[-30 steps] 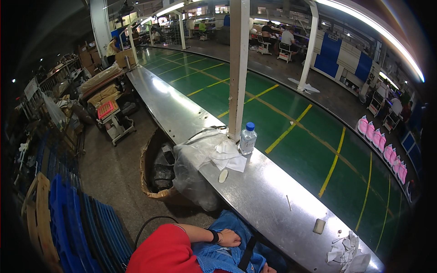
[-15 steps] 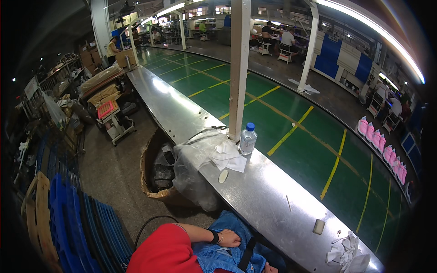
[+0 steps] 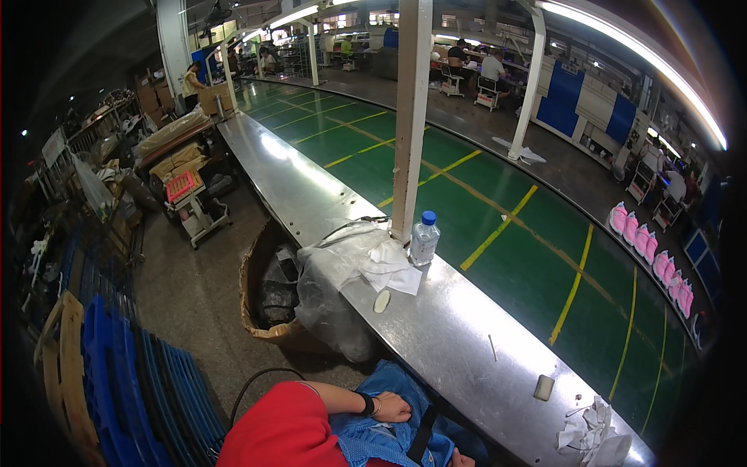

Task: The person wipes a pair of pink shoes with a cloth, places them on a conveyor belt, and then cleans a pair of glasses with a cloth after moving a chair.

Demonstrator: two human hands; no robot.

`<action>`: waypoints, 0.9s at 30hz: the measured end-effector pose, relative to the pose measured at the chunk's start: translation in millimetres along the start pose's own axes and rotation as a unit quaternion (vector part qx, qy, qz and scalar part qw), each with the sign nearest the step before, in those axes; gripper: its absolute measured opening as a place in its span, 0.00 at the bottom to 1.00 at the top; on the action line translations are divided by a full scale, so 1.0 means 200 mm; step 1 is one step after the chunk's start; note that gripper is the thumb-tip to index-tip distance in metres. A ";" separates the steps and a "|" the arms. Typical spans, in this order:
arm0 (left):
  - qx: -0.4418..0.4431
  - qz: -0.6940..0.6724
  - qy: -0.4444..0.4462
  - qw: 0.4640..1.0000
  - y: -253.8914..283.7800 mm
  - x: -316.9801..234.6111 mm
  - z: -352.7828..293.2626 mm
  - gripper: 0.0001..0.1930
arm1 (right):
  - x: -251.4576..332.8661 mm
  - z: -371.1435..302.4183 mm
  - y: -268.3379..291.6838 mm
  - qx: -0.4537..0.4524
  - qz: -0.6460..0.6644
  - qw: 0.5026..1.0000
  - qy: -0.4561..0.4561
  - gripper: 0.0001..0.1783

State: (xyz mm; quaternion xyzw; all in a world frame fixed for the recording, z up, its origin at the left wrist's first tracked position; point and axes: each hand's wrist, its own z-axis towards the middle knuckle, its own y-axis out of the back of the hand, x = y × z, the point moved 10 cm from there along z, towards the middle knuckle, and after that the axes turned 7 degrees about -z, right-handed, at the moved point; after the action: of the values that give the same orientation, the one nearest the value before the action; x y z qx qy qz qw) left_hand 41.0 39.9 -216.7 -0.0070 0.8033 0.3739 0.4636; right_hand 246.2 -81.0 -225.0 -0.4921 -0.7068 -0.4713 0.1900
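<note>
My left hand [image 3: 391, 407], with a black band at its wrist, rests on the blue denim-like cloth [image 3: 381, 447] over my lap, fingers curled in and nothing seen in them. Only a small part of my right hand [image 3: 461, 459] shows at the lower edge, beside the same cloth; its fingers are hidden. A metal ledge [image 3: 459, 342] runs past both hands. On it lie a whitish oval piece [image 3: 381, 301], a thin stick [image 3: 492, 348], a small greyish block [image 3: 544, 387] and crumpled white scraps [image 3: 595, 432].
A clear bottle with a blue cap [image 3: 425, 240] stands by a post [image 3: 410, 117], near white cloth [image 3: 391, 268] and a plastic bag [image 3: 331, 303]. Below is a carton [image 3: 253, 311]. Beyond the ledge runs a green belt [image 3: 513, 249]; pink shoes [image 3: 642, 240] line its far side.
Yellow lines on the green belt have shifted slightly toward the lower right. Both hands stay where they were.
</note>
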 end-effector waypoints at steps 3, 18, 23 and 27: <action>-0.003 0.002 -0.003 1.000 -0.01 0.01 0.00 0.15 | -0.04 0.02 -0.03 0.023 0.020 1.000 -0.001 0.26; -0.003 -0.005 0.006 1.000 0.01 0.03 -0.01 0.15 | -0.03 0.05 -0.05 0.028 -0.021 0.999 -0.012 0.24; -0.005 -0.009 0.000 1.000 0.03 0.03 -0.02 0.15 | 0.02 0.02 -0.08 0.046 -0.038 0.998 0.030 0.23; -0.002 -0.004 -0.003 1.000 0.02 0.03 -0.03 0.15 | 0.12 -0.01 -0.10 0.096 -0.046 0.992 0.066 0.23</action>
State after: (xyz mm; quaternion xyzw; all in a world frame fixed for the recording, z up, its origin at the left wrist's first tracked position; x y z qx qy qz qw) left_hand 32.5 41.2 -216.9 -0.0100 0.8014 0.3737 0.4670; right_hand 217.3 -72.1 -216.9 -0.4062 -0.7567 -0.4409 0.2609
